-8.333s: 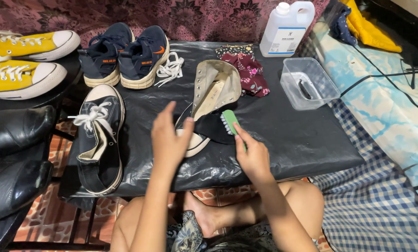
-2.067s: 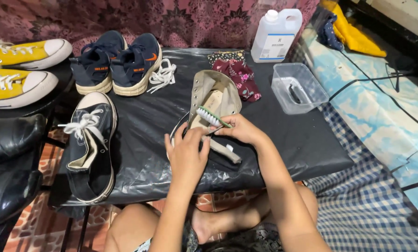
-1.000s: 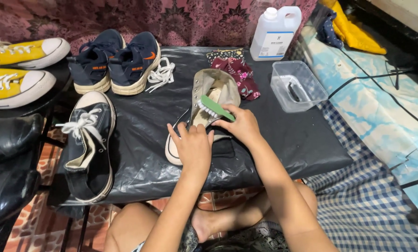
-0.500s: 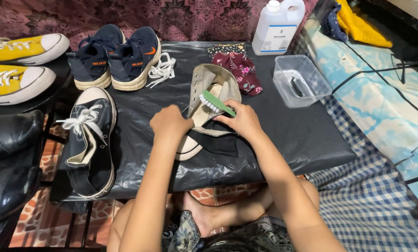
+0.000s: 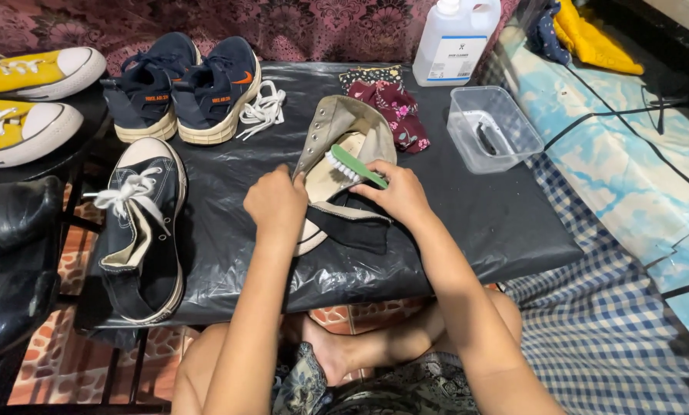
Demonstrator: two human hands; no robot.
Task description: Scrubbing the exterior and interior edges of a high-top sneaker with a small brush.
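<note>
Mid-surface (image 5: 475, 230), the unlaced beige shoe (image 5: 343, 146) lies opened out. The left hand (image 5: 277, 204) has its grip clamped on the shoe's left edge; the right hand (image 5: 400, 196) is closed around a green brush (image 5: 354, 164), bristles inside the shoe.

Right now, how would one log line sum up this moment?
left hand: holds opened shoe | right hand: grips green brush, bristles on the shoe's inside | surface: black plastic sheet

The beige canvas sneaker (image 5: 343, 146) lies opened wide, without laces, near the middle of the black-covered table (image 5: 483, 230), its toe toward the front edge. The green brush (image 5: 355, 164), white bristles down, rests slanted inside it.
</note>
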